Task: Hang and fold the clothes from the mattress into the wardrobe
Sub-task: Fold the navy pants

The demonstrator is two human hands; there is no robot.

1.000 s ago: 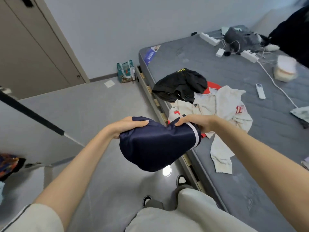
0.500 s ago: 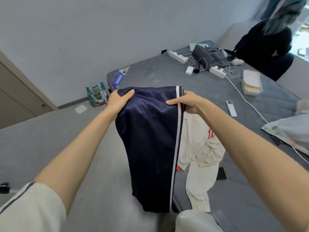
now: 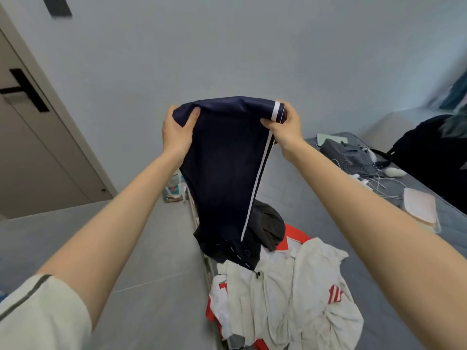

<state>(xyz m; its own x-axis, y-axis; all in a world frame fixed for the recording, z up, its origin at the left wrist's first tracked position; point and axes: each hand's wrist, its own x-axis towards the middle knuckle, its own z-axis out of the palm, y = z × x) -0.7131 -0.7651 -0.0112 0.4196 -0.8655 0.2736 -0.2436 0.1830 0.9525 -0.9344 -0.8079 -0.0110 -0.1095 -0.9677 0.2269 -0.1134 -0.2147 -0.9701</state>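
Note:
I hold a navy garment with a white side stripe [image 3: 225,168] up high in front of the wall, hanging down lengthwise. My left hand [image 3: 177,130] grips its top left corner, thumb over the cloth. My right hand [image 3: 285,127] pinches the top right corner at the white band. Below it, on the grey mattress [image 3: 394,261], lies a black garment [image 3: 267,223] partly hidden by the navy one, and a white and red garment [image 3: 285,299] is spread out near the mattress edge.
A door with a black handle [image 3: 27,92] stands at the left. A small patterned bag [image 3: 174,188] sits on the floor by the mattress corner. Power strips, cables and a grey bag [image 3: 346,155] lie on the far mattress. A person in black [image 3: 434,152] sits at the right.
Both hands have raised the navy garment from chest height to well above the mattress, and it now hangs full length. The view has tilted upward.

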